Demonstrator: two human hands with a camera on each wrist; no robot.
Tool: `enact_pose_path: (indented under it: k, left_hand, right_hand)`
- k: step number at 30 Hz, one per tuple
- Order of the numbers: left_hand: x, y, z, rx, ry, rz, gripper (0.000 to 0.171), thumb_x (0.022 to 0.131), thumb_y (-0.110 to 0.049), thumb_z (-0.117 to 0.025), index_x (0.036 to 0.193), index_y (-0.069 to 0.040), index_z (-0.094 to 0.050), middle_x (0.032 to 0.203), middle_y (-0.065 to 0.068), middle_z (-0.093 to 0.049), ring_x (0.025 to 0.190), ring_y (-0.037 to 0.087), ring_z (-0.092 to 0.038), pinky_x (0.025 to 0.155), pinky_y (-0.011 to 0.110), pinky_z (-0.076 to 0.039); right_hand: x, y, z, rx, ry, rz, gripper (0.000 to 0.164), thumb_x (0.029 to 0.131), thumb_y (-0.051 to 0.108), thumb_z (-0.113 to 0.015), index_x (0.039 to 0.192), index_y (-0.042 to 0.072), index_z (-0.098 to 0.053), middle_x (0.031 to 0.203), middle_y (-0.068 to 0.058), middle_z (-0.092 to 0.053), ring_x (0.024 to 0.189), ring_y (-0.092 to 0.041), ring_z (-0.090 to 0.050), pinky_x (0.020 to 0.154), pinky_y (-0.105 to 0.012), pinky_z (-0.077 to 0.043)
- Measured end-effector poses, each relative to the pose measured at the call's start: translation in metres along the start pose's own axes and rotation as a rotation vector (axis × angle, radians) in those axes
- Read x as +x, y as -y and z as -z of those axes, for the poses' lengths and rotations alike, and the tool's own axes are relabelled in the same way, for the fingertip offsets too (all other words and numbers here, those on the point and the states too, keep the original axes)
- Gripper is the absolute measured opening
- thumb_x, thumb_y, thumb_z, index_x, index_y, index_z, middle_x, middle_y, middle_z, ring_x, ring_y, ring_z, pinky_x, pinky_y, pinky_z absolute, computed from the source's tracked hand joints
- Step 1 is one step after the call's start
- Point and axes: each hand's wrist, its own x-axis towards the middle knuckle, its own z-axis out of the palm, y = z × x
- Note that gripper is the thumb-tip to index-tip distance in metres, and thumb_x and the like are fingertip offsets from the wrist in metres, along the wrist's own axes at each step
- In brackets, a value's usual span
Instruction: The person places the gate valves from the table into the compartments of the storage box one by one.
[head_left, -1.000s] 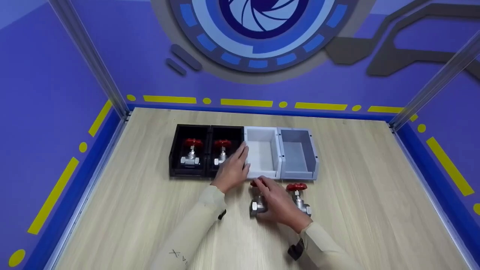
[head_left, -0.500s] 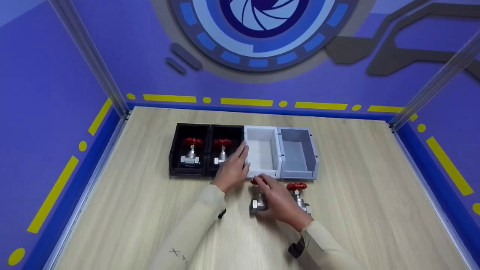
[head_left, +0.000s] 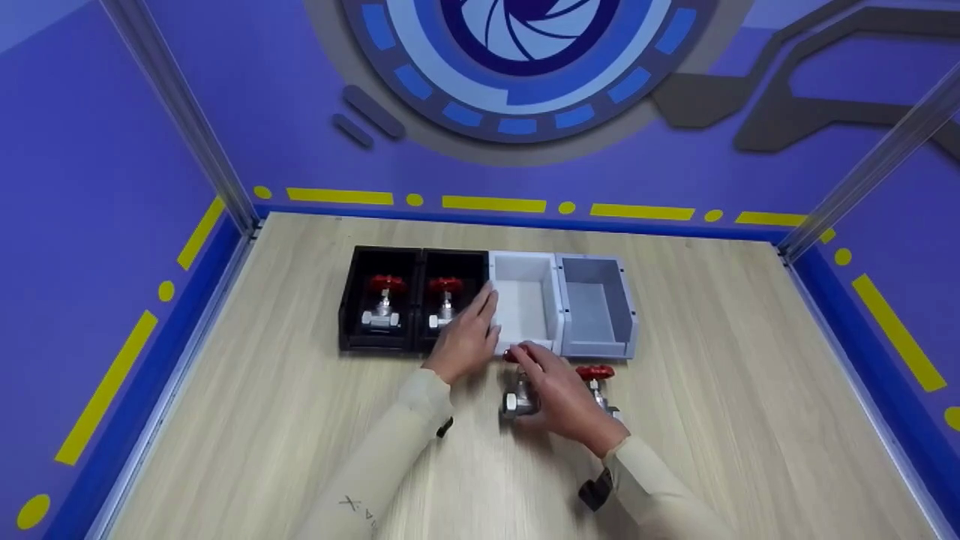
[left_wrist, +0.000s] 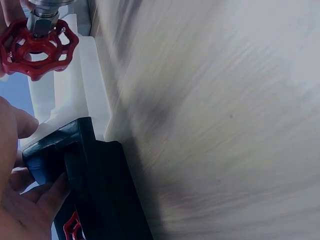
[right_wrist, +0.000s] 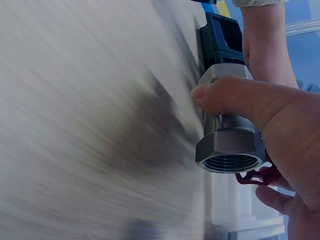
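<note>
The valve [head_left: 517, 405] is held clamped in the right hand [head_left: 566, 397], the thumb laid across its body, close to the white bin's [head_left: 523, 300] front edge and between the left and right edges of the table [head_left: 720, 420]. The metal body is judged heavy, stiff and not fragile; its smooth faces may slip. A hold round the body is preferred, since the red handwheel [left_wrist: 35, 70] might turn if gripped alone. The left hand [head_left: 463, 341] is rested at the wall shared with the adjoining black bin [head_left: 459, 262]; whether that wall is pinched cannot be told. A second valve [head_left: 595, 373] is partly hidden behind the right hand. Contact beneath the held valve is not established; the table's near edge is cut off.
</note>
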Motion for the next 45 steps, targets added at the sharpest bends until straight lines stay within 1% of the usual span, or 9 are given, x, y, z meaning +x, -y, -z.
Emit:
enact_pose_path:
  k: [7, 13, 20, 25, 30, 37, 40, 43, 45]
  left_hand:
    - [0.001, 0.001, -0.001, -0.007, 0.021, 0.014, 0.057, 0.091, -0.025, -0.050, 0.142, -0.006, -0.032, 0.152, 0.006, -0.024, 0.125, 0.022, -0.046, 0.096, 0.037, -0.044]
    - [0.001, 0.001, -0.001, -0.011, 0.044, 0.031, 0.058, 0.092, -0.027, -0.048, 0.143, -0.008, -0.029, 0.153, 0.004, -0.021, 0.126, 0.022, -0.044, 0.096, 0.037, -0.043]
    - [0.000, 0.000, -0.001, -0.007, 0.008, 0.011, 0.059, 0.091, -0.025, -0.050, 0.143, -0.006, -0.031, 0.152, 0.005, -0.024, 0.119, 0.024, -0.051, 0.091, 0.038, -0.046]
    - [0.000, 0.000, -0.002, -0.009, -0.008, 0.006, 0.058, 0.090, -0.025, -0.051, 0.142, -0.005, -0.032, 0.151, 0.007, -0.026, 0.120, 0.023, -0.050, 0.091, 0.038, -0.046]
    - [0.000, 0.000, -0.002, -0.013, -0.001, 0.015, 0.058, 0.091, -0.025, -0.051, 0.142, -0.005, -0.032, 0.151, 0.006, -0.025, 0.123, 0.022, -0.048, 0.093, 0.037, -0.045]
    - [0.001, -0.001, -0.001, -0.012, 0.025, 0.031, 0.058, 0.091, -0.026, -0.050, 0.143, -0.007, -0.030, 0.152, 0.004, -0.022, 0.125, 0.023, -0.046, 0.095, 0.037, -0.044]
    - [0.001, -0.002, 0.000, -0.021, 0.031, 0.033, 0.059, 0.092, -0.025, -0.049, 0.144, -0.008, -0.029, 0.153, 0.004, -0.022, 0.125, 0.023, -0.045, 0.096, 0.037, -0.043]
    - [0.000, -0.001, -0.001, -0.023, 0.024, 0.024, 0.059, 0.091, -0.025, -0.050, 0.143, -0.007, -0.029, 0.152, 0.005, -0.022, 0.125, 0.023, -0.046, 0.096, 0.037, -0.044]
    - [-0.001, 0.000, -0.002, -0.019, 0.001, 0.008, 0.058, 0.091, -0.024, -0.051, 0.142, -0.006, -0.031, 0.151, 0.006, -0.025, 0.124, 0.023, -0.047, 0.095, 0.037, -0.044]
  right_hand:
    - [0.001, -0.002, 0.004, 0.005, -0.015, 0.001, 0.106, 0.060, 0.044, -0.081, 0.146, 0.027, -0.020, 0.144, -0.004, -0.034, 0.130, -0.023, -0.037, 0.104, -0.045, -0.035]
    - [0.003, -0.002, 0.007, 0.028, 0.006, -0.006, 0.106, 0.062, 0.045, -0.079, 0.146, 0.029, -0.016, 0.146, -0.005, -0.031, 0.132, -0.025, -0.035, 0.105, -0.047, -0.034]
    - [0.006, -0.004, 0.008, -0.024, -0.031, 0.021, 0.109, 0.058, 0.043, -0.083, 0.146, 0.021, -0.023, 0.143, -0.007, -0.036, 0.128, -0.026, -0.040, 0.103, -0.047, -0.036]
    - [0.007, -0.004, 0.011, -0.020, -0.021, 0.003, 0.109, 0.057, 0.041, -0.084, 0.146, 0.023, -0.023, 0.143, -0.006, -0.035, 0.128, -0.025, -0.039, 0.103, -0.046, -0.036]
    - [0.009, -0.005, 0.013, -0.013, -0.022, -0.002, 0.108, 0.057, 0.039, -0.084, 0.145, 0.020, -0.025, 0.143, -0.007, -0.036, 0.128, -0.025, -0.039, 0.103, -0.046, -0.036]
    - [0.012, -0.005, 0.015, -0.020, -0.029, -0.004, 0.108, 0.057, 0.041, -0.084, 0.146, 0.023, -0.024, 0.143, -0.005, -0.035, 0.129, -0.022, -0.039, 0.104, -0.044, -0.036]
    - [0.012, -0.005, 0.016, -0.017, -0.041, 0.002, 0.108, 0.056, 0.040, -0.085, 0.145, 0.022, -0.026, 0.143, -0.006, -0.035, 0.129, -0.022, -0.038, 0.104, -0.044, -0.036]
    - [0.012, -0.006, 0.017, -0.017, -0.041, 0.004, 0.109, 0.055, 0.039, -0.085, 0.145, 0.022, -0.025, 0.144, -0.007, -0.035, 0.130, -0.023, -0.038, 0.104, -0.044, -0.035]
    - [0.013, -0.005, 0.018, -0.010, -0.036, -0.006, 0.110, 0.055, 0.038, -0.086, 0.145, 0.020, -0.026, 0.144, -0.008, -0.035, 0.130, -0.024, -0.037, 0.104, -0.045, -0.035]
